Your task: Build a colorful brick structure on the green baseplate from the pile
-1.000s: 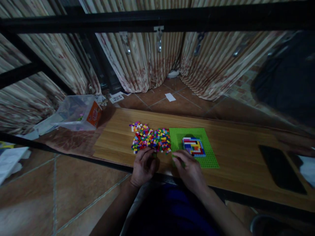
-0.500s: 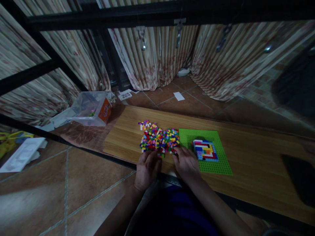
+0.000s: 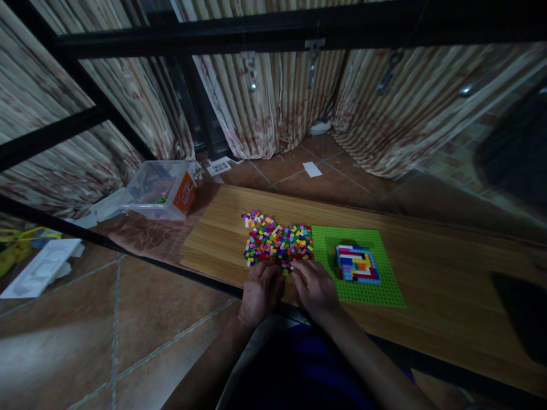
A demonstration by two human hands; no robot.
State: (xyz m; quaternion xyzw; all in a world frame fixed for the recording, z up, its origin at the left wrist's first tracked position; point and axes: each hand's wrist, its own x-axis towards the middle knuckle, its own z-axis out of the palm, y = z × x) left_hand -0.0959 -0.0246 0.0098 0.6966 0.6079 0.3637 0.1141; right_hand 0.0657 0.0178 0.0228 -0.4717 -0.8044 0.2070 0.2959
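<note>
A heap of small, many-coloured toy bricks (image 3: 280, 240) is spread on the wooden board. My left hand (image 3: 260, 293) rests at the heap's near edge, its fingers curled in and pressed together; whatever they hold is hidden. Close beside it, my right hand (image 3: 315, 287) has thumb and fingertips drawn together at the near right edge of the heap. Something small and pale shows by those fingertips, too tiny to name. Right of the heap lies a green studded baseplate (image 3: 354, 293), bearing a low, squarish build of coloured bricks (image 3: 358, 264).
The wooden board (image 3: 444, 296) has a dark flat object (image 3: 517, 307) at its right end. Beyond its left end stands a clear plastic box (image 3: 160, 188) with an orange label. A black metal bar (image 3: 205, 280) runs along the near edge. Striped curtains (image 3: 265, 108) hang behind.
My right hand has moved left, away from the baseplate and nearer to my left hand. My left hand has shifted slightly right. The view has tilted a little.
</note>
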